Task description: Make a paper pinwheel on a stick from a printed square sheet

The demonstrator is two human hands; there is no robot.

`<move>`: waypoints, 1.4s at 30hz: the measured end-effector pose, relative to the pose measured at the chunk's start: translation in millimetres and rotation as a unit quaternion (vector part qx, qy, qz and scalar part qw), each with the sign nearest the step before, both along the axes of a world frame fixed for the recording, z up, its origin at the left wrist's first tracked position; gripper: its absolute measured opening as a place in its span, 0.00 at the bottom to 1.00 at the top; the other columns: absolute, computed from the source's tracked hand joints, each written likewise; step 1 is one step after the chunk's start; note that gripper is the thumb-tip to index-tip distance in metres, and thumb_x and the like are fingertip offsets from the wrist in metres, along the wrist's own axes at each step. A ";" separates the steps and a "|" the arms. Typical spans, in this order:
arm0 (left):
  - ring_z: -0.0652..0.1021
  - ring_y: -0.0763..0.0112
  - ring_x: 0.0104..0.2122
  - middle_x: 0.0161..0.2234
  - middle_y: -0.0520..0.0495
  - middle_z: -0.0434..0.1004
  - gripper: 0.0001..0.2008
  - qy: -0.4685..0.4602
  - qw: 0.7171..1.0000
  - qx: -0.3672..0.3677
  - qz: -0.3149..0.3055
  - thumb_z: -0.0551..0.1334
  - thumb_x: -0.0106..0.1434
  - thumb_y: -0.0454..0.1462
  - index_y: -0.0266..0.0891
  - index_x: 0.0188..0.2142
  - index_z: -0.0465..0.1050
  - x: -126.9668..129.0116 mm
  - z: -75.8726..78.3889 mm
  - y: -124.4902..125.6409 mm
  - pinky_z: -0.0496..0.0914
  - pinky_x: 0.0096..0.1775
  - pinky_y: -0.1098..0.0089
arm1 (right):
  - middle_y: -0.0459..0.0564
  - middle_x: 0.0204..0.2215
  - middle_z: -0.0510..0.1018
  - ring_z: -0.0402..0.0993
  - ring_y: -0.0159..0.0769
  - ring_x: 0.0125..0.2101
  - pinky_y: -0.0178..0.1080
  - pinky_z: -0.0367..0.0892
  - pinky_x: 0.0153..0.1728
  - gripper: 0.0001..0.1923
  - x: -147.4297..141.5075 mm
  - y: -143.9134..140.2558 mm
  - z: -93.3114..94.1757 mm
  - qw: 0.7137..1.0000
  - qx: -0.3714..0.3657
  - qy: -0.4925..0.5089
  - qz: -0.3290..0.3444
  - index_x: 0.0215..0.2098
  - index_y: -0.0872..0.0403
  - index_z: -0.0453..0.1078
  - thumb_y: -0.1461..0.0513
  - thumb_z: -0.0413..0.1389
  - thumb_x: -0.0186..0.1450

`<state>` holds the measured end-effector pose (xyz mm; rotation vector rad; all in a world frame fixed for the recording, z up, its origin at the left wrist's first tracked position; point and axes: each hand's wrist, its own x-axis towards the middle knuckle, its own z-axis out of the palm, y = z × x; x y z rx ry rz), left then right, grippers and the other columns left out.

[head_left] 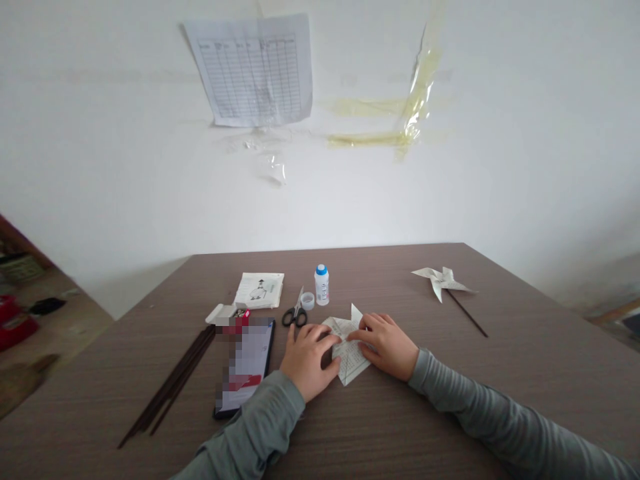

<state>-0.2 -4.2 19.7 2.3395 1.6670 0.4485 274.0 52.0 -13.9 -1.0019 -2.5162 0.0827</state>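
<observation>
A sheet of printed paper (347,367), creased and folded with pointed corners, lies on the table between my hands. My left hand (311,363) grips its left side, the fingers bent over the edge and the thumb low near the table. From the right, my right hand (389,345) has its fingers closed on the paper near the middle, covering part of it. One corner sticks up behind the right fingers. Just beyond my left hand lie black-handled scissors (295,316), beside a small roll of clear tape (307,301). A white bottle with a blue cap (322,285) stands behind the paper.
A phone (250,363) lies left of my left hand, with dark thin sticks (173,380) further left. Behind are an opened small box (223,314) and a white paper packet (260,291). A paper pinwheel (443,278) on a stick rests at the right. A wall bounds the table's back.
</observation>
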 end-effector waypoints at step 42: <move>0.83 0.29 0.78 0.74 0.37 0.93 0.19 0.005 1.000 -0.031 -0.001 0.79 0.78 0.41 0.55 0.65 0.96 0.3 3.7 1.9 0.63 0.84 0.10 | 0.51 0.50 0.93 0.91 0.49 0.52 0.70 0.76 0.80 0.25 14.9 13.7 -29.2 0.997 -0.029 0.072 0.011 0.72 0.37 0.93 0.64 0.66 0.84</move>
